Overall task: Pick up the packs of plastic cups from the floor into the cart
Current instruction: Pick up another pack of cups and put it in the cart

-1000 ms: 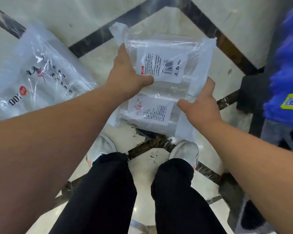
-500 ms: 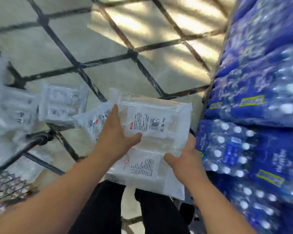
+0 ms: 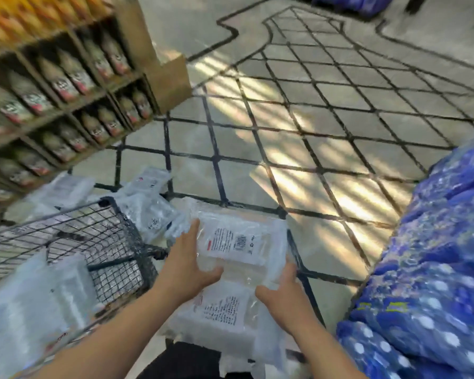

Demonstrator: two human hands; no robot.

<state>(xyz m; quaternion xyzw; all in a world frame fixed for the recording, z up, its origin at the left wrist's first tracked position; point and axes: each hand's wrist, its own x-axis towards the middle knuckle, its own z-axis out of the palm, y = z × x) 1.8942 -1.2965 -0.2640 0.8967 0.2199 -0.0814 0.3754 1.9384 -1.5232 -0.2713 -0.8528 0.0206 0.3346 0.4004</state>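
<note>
Packs [image 3: 230,243] ran lengthwise away from us, gripped at the sides by our left hand [image 3: 185,269] and right hand [image 3: 282,299]; the cart [image 3: 115,242] stood left, nearer the left hand.

Nothing can be read letter for letter. The pack of plastic cups [image 3: 260,272] at 6 o'clock bears an upper label [image 3: 231,243] with a barcode, a small red mark and lines of tiny print, and toward its own 6 o'clock a lower label [image 3: 222,313] with a red emblem and more print, all too blurred to make out. The bottles [image 3: 66,84] at 10 o'clock carry red-and-white labels, and the blue packs [image 3: 435,269] at 4 o'clock carry yellow-green tags [image 3: 394,306], likewise illegible.
</note>
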